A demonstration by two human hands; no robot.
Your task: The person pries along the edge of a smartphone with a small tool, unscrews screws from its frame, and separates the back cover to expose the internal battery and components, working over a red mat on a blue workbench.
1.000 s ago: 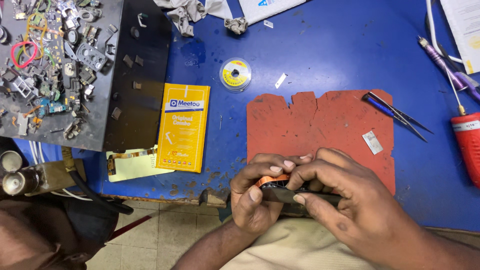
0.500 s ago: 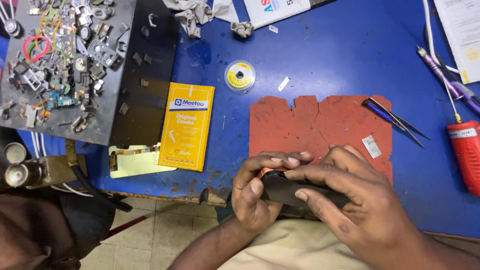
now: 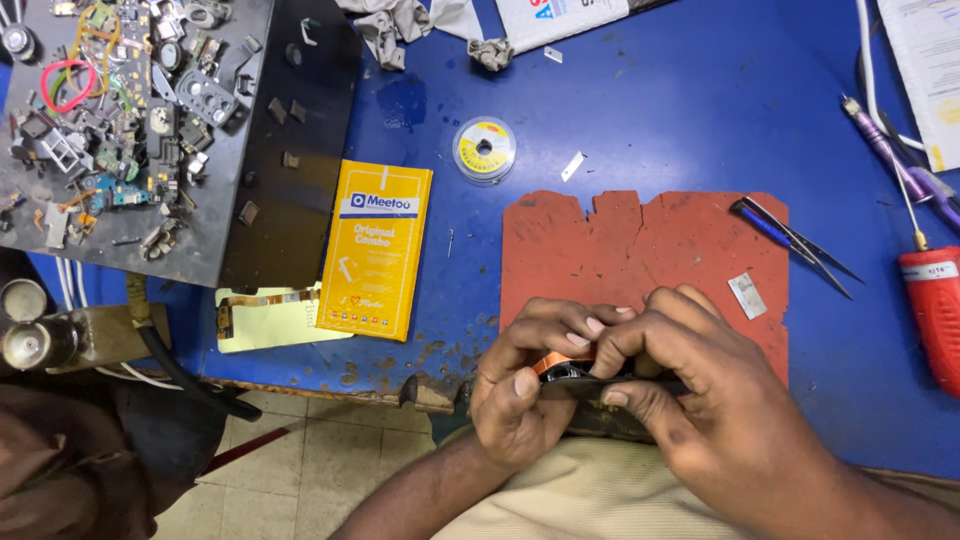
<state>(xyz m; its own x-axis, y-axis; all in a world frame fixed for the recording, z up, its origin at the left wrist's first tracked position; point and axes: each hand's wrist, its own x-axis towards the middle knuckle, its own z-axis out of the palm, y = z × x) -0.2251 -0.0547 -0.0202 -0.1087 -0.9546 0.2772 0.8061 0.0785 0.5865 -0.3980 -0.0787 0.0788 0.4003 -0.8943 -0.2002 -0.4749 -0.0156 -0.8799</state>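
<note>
We see a blue table [image 3: 650, 120] with a black tray [image 3: 290, 230] of small parts at its far left, and a red mat [image 3: 640, 250] near the front edge. Just over that mat's near edge, our right hand [image 3: 720, 400] and left hand [image 3: 520, 390] both curl tightly around a dark phone [image 3: 570, 385] with an orange strip. Tweezers [image 3: 800, 240] lie on the mat, well apart

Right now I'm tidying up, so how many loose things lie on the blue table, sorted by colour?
Red: 2, mat and tool handle
Yellow: 3, flat box, wire spool, paper slip
Black: 1, parts tray
Purple: 1, pen tool
Blue-handled: 1, tweezers
Total: 8
</note>
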